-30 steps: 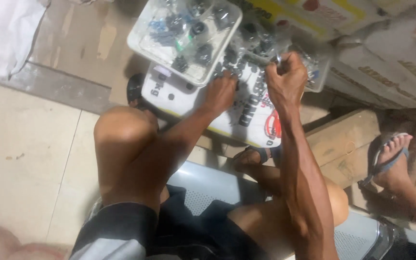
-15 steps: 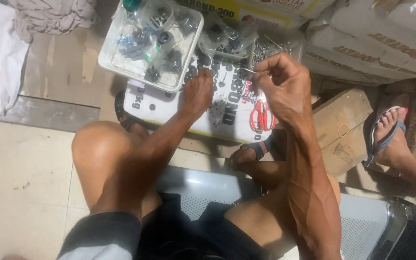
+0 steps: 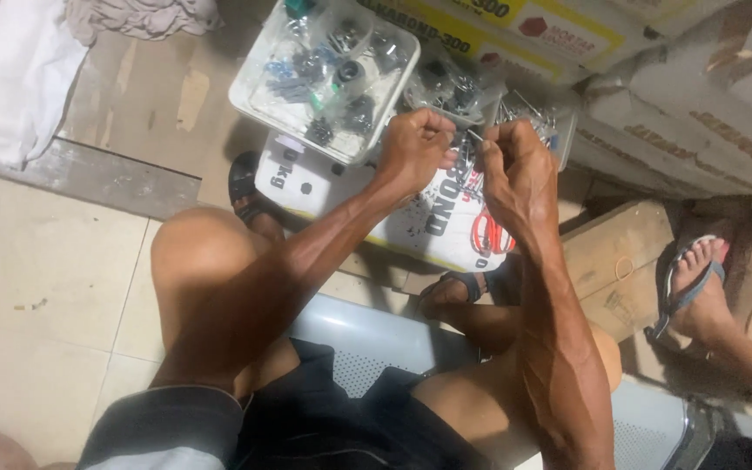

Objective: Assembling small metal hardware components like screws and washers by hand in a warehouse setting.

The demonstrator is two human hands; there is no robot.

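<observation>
My left hand (image 3: pixel 412 150) and my right hand (image 3: pixel 515 165) meet fingertip to fingertip above a white printed sack (image 3: pixel 332 187). Both are pinched on a small thin metal piece (image 3: pixel 475 135) held between them; its exact kind is too small to tell. Just left of my left hand sits a clear plastic tray (image 3: pixel 258 104) holding several dark and blue small fittings. Behind my hands stands a second clear container (image 3: pixel 559 122) with thin metal pins or nails. My sandalled feet rest under the sack's edge.
A red-handled tool (image 3: pixel 487 233) lies on the sack below my right hand. Stacked printed sacks (image 3: pixel 698 104) fill the upper right. A wooden box (image 3: pixel 611 261) and another person's sandalled foot (image 3: pixel 698 292) are at the right. I sit on a perforated metal bench (image 3: pixel 367 339); white cloth (image 3: pixel 10 83) lies far left.
My left hand has moved right, off the sack, to meet my right hand. Both now pinch the small piece together. The camera view has shifted down and left.
</observation>
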